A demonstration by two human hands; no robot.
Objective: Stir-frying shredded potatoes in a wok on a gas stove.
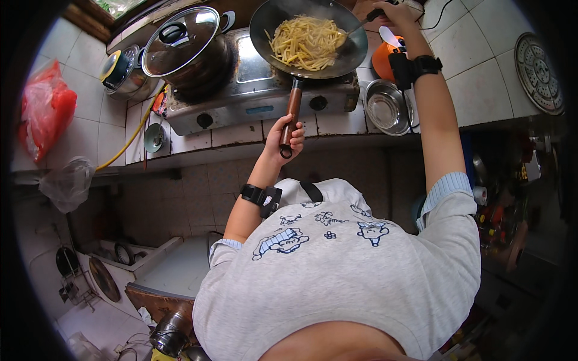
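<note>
My left hand (284,140) is wrapped around the wooden handle (292,106) of a dark wok (354,49) on the right burner of a gas stove (262,101). Thin yellow strips of food, like cut potato (307,43), lie heaped in the wok, with faint steam above them. At the upper right, my right hand (393,13) grips the black handle of a cooking spatula (356,27). Its blade reaches into the right side of the food and is partly covered by it.
A large lidded pot (194,58) stands on the left burner. Right of the stove are a metal bowl (388,108) and an orange container (384,58). A small bowl (155,137) sits near the counter's front edge, beside a yellow hose (131,146). Red plastic bags (47,108) lie far left.
</note>
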